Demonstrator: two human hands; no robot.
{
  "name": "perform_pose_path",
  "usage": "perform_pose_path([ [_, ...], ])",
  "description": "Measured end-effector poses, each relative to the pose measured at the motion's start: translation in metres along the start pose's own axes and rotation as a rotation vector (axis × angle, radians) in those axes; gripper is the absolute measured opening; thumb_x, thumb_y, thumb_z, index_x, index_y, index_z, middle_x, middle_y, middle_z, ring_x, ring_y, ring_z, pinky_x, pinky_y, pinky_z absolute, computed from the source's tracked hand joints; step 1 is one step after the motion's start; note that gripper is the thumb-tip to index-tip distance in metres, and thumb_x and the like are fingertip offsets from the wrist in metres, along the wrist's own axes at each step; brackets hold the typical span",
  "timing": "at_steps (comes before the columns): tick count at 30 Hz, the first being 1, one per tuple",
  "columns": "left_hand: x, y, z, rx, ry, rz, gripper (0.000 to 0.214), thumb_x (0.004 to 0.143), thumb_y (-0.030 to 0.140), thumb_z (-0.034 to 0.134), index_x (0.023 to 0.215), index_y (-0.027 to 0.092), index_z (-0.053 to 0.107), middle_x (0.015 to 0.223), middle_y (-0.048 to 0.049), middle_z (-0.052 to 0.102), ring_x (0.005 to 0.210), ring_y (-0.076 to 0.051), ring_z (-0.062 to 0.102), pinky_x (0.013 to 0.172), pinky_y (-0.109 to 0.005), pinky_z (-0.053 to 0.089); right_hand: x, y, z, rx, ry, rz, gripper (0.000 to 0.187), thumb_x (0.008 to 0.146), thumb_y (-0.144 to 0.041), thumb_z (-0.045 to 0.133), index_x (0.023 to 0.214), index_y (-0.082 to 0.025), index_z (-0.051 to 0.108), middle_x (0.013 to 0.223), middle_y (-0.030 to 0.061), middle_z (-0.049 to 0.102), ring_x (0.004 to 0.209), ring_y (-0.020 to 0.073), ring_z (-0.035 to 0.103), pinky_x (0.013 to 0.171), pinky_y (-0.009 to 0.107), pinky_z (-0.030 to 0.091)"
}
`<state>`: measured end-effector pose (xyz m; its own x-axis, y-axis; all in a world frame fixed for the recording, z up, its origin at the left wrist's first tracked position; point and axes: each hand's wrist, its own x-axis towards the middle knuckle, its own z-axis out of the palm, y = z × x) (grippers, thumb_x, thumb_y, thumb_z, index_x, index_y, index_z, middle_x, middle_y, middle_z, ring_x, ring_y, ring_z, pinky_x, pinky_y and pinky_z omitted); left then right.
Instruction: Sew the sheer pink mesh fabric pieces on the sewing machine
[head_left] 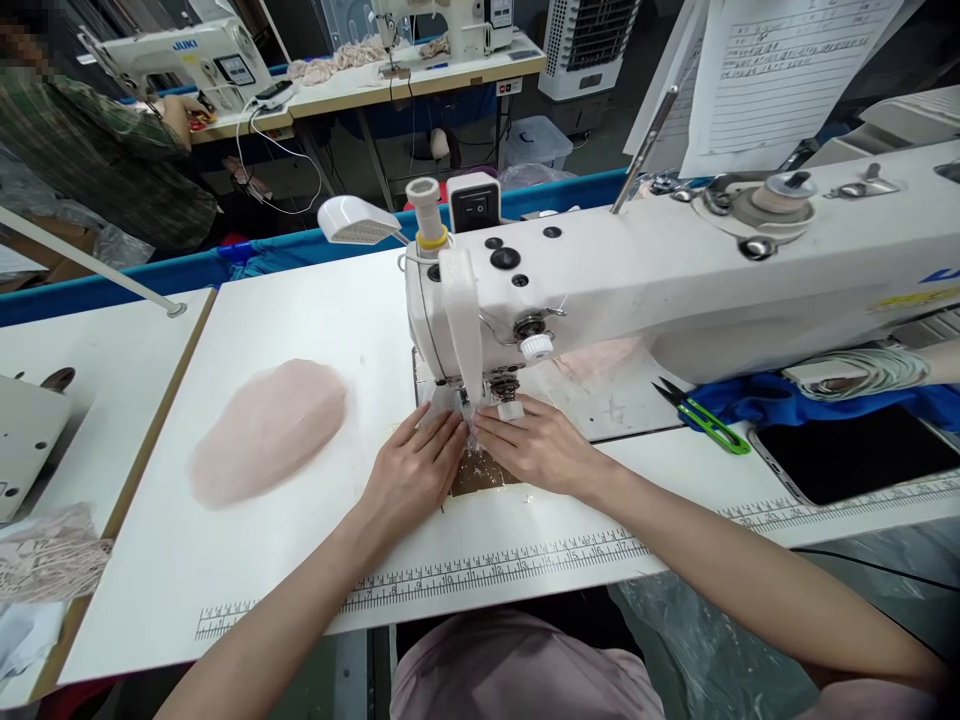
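A white sewing machine stands over the table, its needle area between my two hands. My left hand lies palm down just left of the presser foot, fingers stretched out flat. On the other side, my right hand rests flat, its fingertips close to the foot. Thin, pale material shows by the left fingertips; its edges are mostly hidden under my hands and the machine head. A brown patch with whitish flecks lies just in front of the foot. Sheer pink fabric lies behind, beneath the machine arm.
An oval pile of sheer pink fabric sits at left. Green thread snips, a blue cloth and a dark-screened phone lie at right. A printed ruler runs along the front edge. Another person's arm is at a far machine.
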<state>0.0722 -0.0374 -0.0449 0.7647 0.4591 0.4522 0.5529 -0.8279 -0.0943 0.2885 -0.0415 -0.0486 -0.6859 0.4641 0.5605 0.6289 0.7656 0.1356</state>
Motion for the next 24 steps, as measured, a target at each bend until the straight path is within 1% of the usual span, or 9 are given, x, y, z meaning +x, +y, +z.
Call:
perform_pose_path([
  [4,0.0044,-0.0039,0.0008,0.012,0.012,-0.013,0.028,0.092,0.012,0.049,0.115,0.012,0.065,0.113,-0.0105,0.070,0.108,-0.023,0.066,0.106,-0.047,0.045,0.0004,0.0018,0.0007,-0.002,-0.058,0.014,0.022,0.092,-0.010,0.050,0.098,-0.014,0.071,0.098,0.0069,0.075,0.080,0.0151,0.069,0.094,0.037,0.052],
  [8,0.0077,-0.0056,0.0003,0.053,0.013,-0.039,0.028,0.094,0.018,0.049,0.115,0.010,0.064,0.115,-0.0117,0.069,0.108,-0.023,0.066,0.106,-0.047,0.044,0.0024,0.0023,0.0003,0.005,-0.093,0.037,0.025,0.092,-0.008,0.048,0.099,-0.015,0.071,0.100,0.0077,0.074,0.088,0.0168,0.068,0.095,0.038,0.051],
  [11,0.0057,-0.0025,-0.0002,0.052,0.009,-0.057,0.029,0.093,0.023,0.052,0.115,0.008,0.064,0.115,-0.0128,0.069,0.110,-0.024,0.065,0.107,-0.046,0.043,0.0024,-0.0003,-0.0001,0.014,-0.083,0.067,0.024,0.091,-0.010,0.049,0.099,-0.014,0.071,0.100,0.0085,0.074,0.091,0.0188,0.068,0.096,0.040,0.050],
  [15,0.0015,0.0017,-0.0001,0.046,-0.006,-0.085,0.030,0.092,0.023,0.053,0.117,0.008,0.064,0.116,-0.0129,0.069,0.112,-0.025,0.063,0.108,-0.045,0.041,0.0008,-0.0042,-0.0001,0.027,-0.062,0.112,0.023,0.090,-0.013,0.051,0.100,-0.015,0.072,0.099,0.0075,0.074,0.090,0.0187,0.067,0.098,0.041,0.048],
  [18,0.0010,0.0022,0.0003,0.048,-0.002,-0.098,0.030,0.093,0.023,0.053,0.117,0.009,0.064,0.116,-0.0129,0.069,0.111,-0.024,0.064,0.108,-0.045,0.040,0.0005,-0.0050,0.0006,0.016,-0.077,0.139,0.023,0.092,-0.016,0.051,0.102,-0.016,0.072,0.100,0.0063,0.074,0.090,0.0185,0.067,0.100,0.041,0.047],
  [24,0.0012,-0.0002,0.0028,0.016,-0.006,-0.145,0.034,0.094,0.023,0.051,0.123,0.011,0.061,0.119,-0.0127,0.067,0.112,-0.026,0.064,0.109,-0.048,0.040,0.0009,-0.0035,0.0027,0.006,-0.078,0.150,0.023,0.094,-0.020,0.051,0.102,-0.015,0.072,0.097,0.0077,0.074,0.093,0.0192,0.066,0.100,0.041,0.045],
])
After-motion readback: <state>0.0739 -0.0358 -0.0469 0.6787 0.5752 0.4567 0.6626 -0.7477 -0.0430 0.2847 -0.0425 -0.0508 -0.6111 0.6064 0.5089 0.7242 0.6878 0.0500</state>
